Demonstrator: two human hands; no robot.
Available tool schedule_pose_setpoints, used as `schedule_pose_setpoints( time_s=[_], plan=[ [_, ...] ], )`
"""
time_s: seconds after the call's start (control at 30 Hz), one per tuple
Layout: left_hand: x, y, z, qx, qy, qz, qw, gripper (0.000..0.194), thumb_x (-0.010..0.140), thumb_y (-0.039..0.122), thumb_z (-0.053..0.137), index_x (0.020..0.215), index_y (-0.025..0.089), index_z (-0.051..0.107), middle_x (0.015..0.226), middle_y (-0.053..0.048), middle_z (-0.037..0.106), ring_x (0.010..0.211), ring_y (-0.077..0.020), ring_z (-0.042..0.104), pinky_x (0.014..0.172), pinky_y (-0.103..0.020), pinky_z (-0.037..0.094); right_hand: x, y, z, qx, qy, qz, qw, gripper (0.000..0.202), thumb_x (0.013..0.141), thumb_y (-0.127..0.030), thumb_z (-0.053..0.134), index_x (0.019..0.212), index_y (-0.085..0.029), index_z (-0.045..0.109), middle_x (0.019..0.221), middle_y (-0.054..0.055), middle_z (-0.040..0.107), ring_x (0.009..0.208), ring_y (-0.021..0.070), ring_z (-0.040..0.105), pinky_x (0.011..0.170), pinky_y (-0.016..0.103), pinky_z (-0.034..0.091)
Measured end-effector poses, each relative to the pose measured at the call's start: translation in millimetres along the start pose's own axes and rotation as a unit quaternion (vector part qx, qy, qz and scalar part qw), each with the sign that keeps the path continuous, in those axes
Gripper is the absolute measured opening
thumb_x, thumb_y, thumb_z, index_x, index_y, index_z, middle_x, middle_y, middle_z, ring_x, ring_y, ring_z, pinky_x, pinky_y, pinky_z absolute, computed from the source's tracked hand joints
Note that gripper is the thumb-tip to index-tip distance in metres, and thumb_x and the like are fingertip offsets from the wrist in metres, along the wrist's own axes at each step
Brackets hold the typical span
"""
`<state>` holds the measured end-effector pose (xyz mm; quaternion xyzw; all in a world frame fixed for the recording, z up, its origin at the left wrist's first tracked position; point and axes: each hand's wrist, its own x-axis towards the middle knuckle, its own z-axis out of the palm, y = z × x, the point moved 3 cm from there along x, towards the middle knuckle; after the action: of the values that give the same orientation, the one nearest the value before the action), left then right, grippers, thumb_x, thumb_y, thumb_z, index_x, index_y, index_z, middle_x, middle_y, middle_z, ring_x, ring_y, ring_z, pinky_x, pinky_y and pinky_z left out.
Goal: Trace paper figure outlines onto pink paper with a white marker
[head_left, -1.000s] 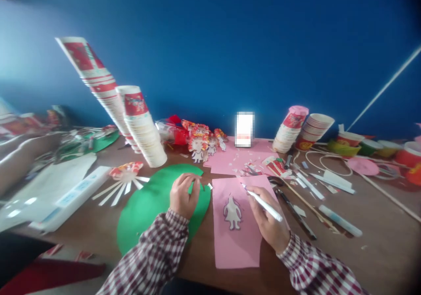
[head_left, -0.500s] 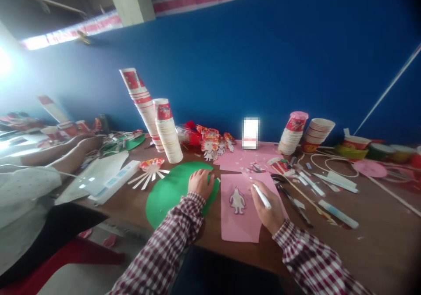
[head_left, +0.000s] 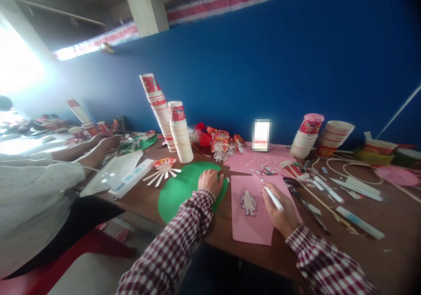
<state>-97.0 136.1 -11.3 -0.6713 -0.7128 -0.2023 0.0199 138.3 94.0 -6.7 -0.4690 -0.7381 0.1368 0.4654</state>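
My right hand (head_left: 279,207) is closed around a white pen (head_left: 273,198), over the right part of a pink sheet (head_left: 251,233). On that sheet lies a small pale figure cutout (head_left: 247,202) with a dark outline round it. My left hand (head_left: 211,183) rests on the right part of a green paper shape (head_left: 179,187), its fingers bent and lying flat, with nothing seen in it. Left of the green shape is a cup piece (head_left: 164,164) cut into strips.
Tall paper cup stacks (head_left: 180,133) stand behind the green shape, more (head_left: 307,136) at the back right. Pens, sticks and scraps (head_left: 329,190) lie to the right. At the left, another person's arms (head_left: 95,152) rest by a white box (head_left: 133,179).
The whole view has shifted, so the table and both hands appear further right. Both hands keep nearly the same pose, the pen still in my right hand.
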Motion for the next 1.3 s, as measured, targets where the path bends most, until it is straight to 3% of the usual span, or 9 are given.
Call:
schedule_pose_setpoints(
  time_s=[0.23,0.87,1.1,1.3],
  plan=[
    [11.1,-11.9,-1.2,0.011,-0.016,0.007,1.0,0.035,0.088,0.038,0.04,0.104,0.016,0.062,0.107,-0.009,0.062,0.105,-0.0229,0.052,0.093,-0.034,0.038,-0.2,-1.4,-1.8,-0.003,0.003,-0.01,1.0,0.027,0.092,-0.033,0.039,0.105,-0.016,0.057,0.102,0.013,0.067,0.088,0.0227,0.066,0.072,0.032,0.053],
    [4.3,-14.8,-0.4,0.038,-0.014,0.026,0.999,0.037,0.088,0.041,0.04,0.113,0.019,0.056,0.117,-0.007,0.056,0.107,-0.0219,0.049,0.093,-0.033,0.037,-0.3,2.0,0.6,-0.023,0.012,-0.021,0.999,0.028,0.092,-0.033,0.038,0.101,-0.017,0.059,0.1,0.011,0.067,0.089,0.0215,0.065,0.074,0.031,0.053],
    [4.8,-14.4,0.7,0.043,-0.019,0.024,0.999,0.035,0.088,0.042,0.04,0.107,0.02,0.059,0.111,-0.007,0.059,0.107,-0.0227,0.049,0.093,-0.034,0.036,-1.1,2.8,0.4,-0.032,0.019,-0.012,0.999,0.029,0.091,-0.034,0.039,0.1,-0.016,0.06,0.086,0.01,0.069,0.082,0.0215,0.066,0.073,0.032,0.053],
    [5.6,-15.7,1.6,0.035,-0.019,0.025,0.999,0.035,0.088,0.042,0.04,0.108,0.02,0.059,0.112,-0.008,0.057,0.107,-0.023,0.048,0.094,-0.036,0.035,0.9,1.1,0.6,-0.049,0.034,-0.015,0.998,0.03,0.091,-0.032,0.038,0.104,-0.015,0.058,0.1,0.012,0.068,0.088,0.0211,0.065,0.077,0.031,0.053]
  ],
)
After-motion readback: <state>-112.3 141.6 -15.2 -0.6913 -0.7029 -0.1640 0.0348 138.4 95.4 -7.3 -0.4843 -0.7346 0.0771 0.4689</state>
